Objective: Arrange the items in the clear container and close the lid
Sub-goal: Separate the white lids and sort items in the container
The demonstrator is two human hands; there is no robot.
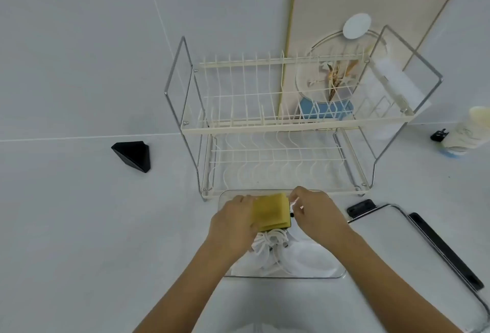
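Note:
A clear container [336,273] sits on the white counter right in front of the dish rack. Inside it lie white drawstring pouches [267,246] and white cloth. A stack of yellow sponges [271,212] stands in the far part of the container. My left hand [233,222] holds the stack's left side. My right hand [314,212] pinches at its right side, where a dark edge shows; what the fingers grip is unclear. The container's lid [413,242], clear with black clips, lies to the right on the counter.
A two-tier cream wire dish rack [273,126] stands just behind the container, with a plate and blue item on its upper tier. A gold-rimmed tray [371,1] leans on the wall. A black triangular object [132,155] lies left; bottles [469,131] stand far right.

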